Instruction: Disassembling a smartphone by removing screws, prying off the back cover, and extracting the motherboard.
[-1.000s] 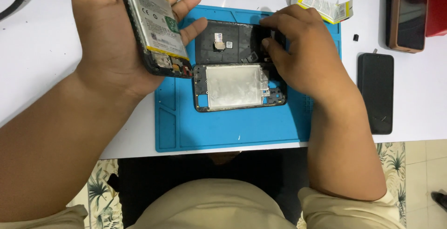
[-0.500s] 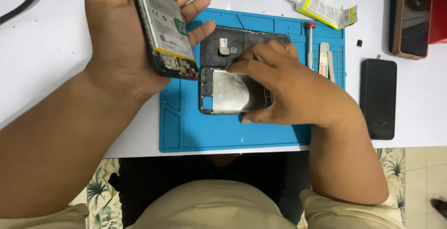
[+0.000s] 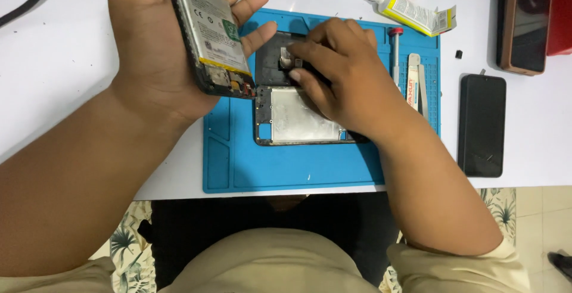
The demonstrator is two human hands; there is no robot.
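Observation:
My left hand (image 3: 149,60) holds an opened phone (image 3: 211,33) tilted above the table's left side, its battery and lower circuit board facing me. My right hand (image 3: 345,78) rests over a blue work mat (image 3: 238,162). Its thumb and fingertips pinch a small square part (image 3: 286,60) lying on a black back cover (image 3: 268,66). Just below the cover a phone frame with a silver plate (image 3: 298,117) lies flat on the mat, its right end hidden under my right hand.
A red-capped screwdriver (image 3: 395,54) and a flat pry tool (image 3: 414,84) lie on the mat's right side. A glue tube (image 3: 411,13), a black phone (image 3: 481,125) and a phone in a brown case (image 3: 527,22) sit on the white table.
My right hand moved from the silver-plated frame up and left to the small part on the black cover. My left hand kept holding the opened phone in about the same place.

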